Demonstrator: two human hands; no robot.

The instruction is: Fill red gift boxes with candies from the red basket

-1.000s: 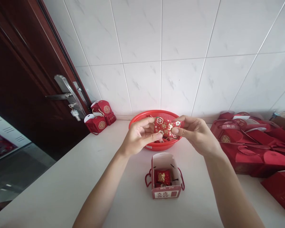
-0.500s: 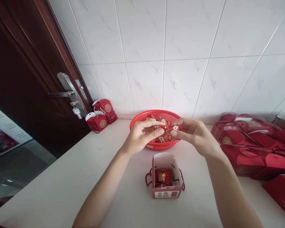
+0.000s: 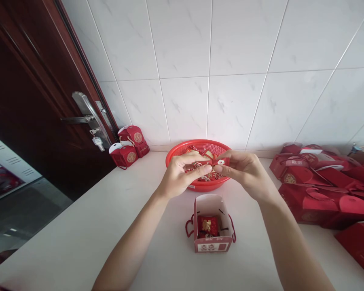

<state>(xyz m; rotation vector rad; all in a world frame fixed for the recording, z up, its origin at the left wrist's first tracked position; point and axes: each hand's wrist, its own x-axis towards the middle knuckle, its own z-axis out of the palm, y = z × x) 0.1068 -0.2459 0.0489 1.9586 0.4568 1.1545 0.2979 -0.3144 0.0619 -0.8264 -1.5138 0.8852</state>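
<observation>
Evidently the work in hand is a two-handed pinch on one small printed packet (image 3: pixel 220 161), red with white flowers, which looks bent or folded along its length, though the fingers hide too much of it to be sure. The left hand (image 3: pixel 176 174) grips its left end between thumb and curled fingers, and the right hand (image 3: pixel 249 173) does the same at its right end; the two thumb tips come close together at the middle. In the view the packet lies over the red plastic basket (image 3: pixel 209 186), with more wrapped pieces (image 3: pixel 208 154) inside; I cannot tell whether it touches any of them. Nearer, on the white table (image 3: pixel 87 234), an open carton (image 3: pixel 212 245) stands upright with a cord handle (image 3: pixel 189 227) on its left side and another red packet (image 3: pixel 209 225) within. Two closed boxes (image 3: pixel 123 156) sit far left, and a heap of red boxes (image 3: pixel 314 200) lies to the right. As I judge it, any next move calls for matched pressure from both thumbs, so the fold stays even and neither end slips.
</observation>
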